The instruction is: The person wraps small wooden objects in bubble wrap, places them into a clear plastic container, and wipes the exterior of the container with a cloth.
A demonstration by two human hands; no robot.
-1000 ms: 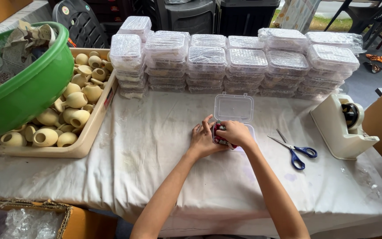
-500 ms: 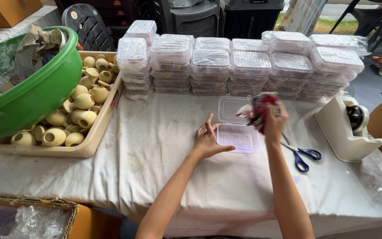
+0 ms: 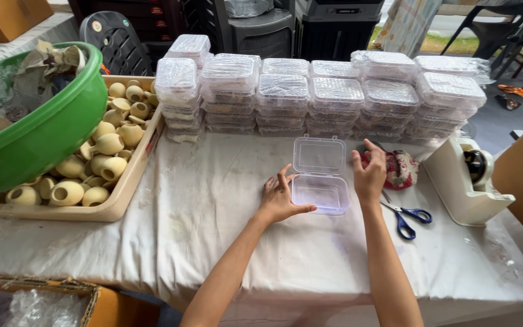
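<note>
clear box (image 3: 320, 191), red patterned pouch (image 3: 399, 168), blue scissors (image 3: 408, 217)

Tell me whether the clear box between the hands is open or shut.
Open: the clear box lies on the cloth with its hinged lid swung back, and its tray looks empty.

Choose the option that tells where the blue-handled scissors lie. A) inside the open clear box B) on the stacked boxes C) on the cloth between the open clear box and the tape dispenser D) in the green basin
C: the blue-handled scissors lie on the cloth, right of the open clear box and left of the tape dispenser.
</note>
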